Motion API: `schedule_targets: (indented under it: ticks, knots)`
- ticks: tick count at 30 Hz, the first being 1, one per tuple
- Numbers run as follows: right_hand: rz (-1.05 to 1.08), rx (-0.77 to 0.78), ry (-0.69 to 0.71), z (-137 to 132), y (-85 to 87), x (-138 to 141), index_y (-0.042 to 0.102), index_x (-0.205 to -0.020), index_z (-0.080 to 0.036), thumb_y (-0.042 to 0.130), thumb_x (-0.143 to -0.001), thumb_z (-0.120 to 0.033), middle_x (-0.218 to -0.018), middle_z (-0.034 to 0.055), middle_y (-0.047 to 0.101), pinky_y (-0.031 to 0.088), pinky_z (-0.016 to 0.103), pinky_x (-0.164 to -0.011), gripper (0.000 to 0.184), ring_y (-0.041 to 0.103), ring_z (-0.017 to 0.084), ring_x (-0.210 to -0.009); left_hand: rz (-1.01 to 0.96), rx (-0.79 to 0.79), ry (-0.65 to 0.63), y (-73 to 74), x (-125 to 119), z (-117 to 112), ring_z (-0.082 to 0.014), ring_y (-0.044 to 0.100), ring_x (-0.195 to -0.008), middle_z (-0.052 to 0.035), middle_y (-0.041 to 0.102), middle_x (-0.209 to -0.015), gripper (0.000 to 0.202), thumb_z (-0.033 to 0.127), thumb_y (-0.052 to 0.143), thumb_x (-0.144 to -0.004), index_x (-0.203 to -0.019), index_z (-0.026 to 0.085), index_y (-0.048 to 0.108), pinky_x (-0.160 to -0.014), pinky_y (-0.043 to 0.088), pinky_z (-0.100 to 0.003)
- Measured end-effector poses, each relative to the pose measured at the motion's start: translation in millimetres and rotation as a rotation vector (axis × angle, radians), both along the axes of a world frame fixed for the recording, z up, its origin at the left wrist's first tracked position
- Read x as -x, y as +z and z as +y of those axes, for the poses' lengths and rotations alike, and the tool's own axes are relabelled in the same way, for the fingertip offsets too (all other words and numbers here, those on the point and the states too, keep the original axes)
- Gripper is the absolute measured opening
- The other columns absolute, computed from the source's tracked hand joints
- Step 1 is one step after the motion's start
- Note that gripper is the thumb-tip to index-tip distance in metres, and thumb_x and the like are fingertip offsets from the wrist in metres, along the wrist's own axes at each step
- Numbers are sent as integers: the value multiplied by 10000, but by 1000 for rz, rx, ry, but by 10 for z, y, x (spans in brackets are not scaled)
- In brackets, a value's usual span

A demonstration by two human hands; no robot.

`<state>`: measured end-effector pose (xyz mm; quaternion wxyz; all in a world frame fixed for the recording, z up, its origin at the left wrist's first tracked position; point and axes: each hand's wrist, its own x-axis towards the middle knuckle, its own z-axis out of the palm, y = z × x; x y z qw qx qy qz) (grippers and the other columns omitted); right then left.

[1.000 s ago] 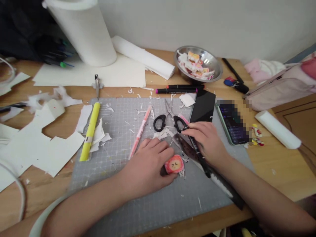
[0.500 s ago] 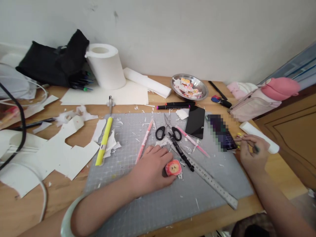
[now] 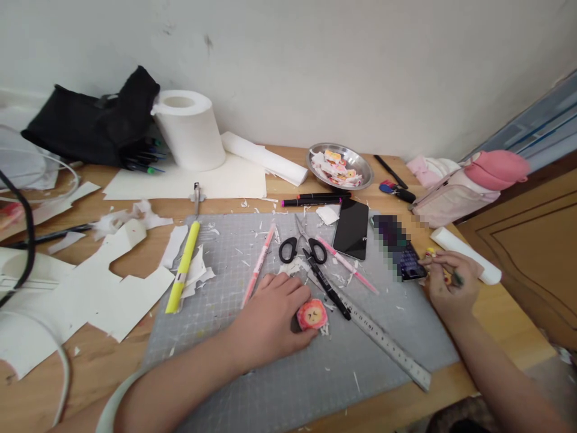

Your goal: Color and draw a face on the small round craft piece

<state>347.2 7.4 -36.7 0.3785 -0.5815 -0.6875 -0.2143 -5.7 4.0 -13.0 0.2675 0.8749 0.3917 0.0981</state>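
My left hand [image 3: 274, 319] rests palm down, its thumb and forefinger closed around the edges of a small red paper cutout [image 3: 312, 314] with a drawn face. Beyond its fingers lie black-handled scissors [image 3: 303, 243], a black pen [image 3: 327, 285] and a steel ruler [image 3: 383, 341]. An orange-pink marker [image 3: 259, 263] lies just past the knuckles, and a pink marker [image 3: 349, 264] is right of the scissors. At the right, my right hand [image 3: 453, 285] is curled in a pinch by the lower corner of a lit, pixelated phone [image 3: 412, 264]. Yellow shows around its fingers; what they hold is unclear.
A grey cutting mat [image 3: 297, 385] carries paper scraps, a yellow-handled tool [image 3: 183, 267] and a dark phone [image 3: 351, 228]. Behind stand a metal bowl [image 3: 367, 174] of cutouts, a paper roll [image 3: 192, 138] and a black pen bag [image 3: 81, 123]. A pink bag [image 3: 451, 186] sits right.
The view has shifted slightly, so the scene sits a little lower and further left. Both hands keep nearly the same places and poses.
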Motion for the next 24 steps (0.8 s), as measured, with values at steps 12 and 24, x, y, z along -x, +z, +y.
schedule_targets:
  ticks: [12, 24]
  knots:
    - [-56, 350, 156, 90, 18, 67, 639, -929, -255, 369, -882, -270, -889, 43, 702, 368, 450, -890, 275, 571, 236, -966, -10, -3, -2, -4, -3, 9, -233, 520, -859, -14, 575, -849, 202, 375, 627, -753, -779, 203, 525, -782, 359, -377]
    - [-36, 143, 99, 49, 38, 74, 623, -745, -226, 437, -851, -227, -724, 46, 659, 401, 405, -801, 214, 600, 224, -836, -8, 0, -2, 6, 4, 3, -235, 514, -875, -14, 575, -860, 190, 367, 614, -763, -779, 204, 518, -782, 352, -372]
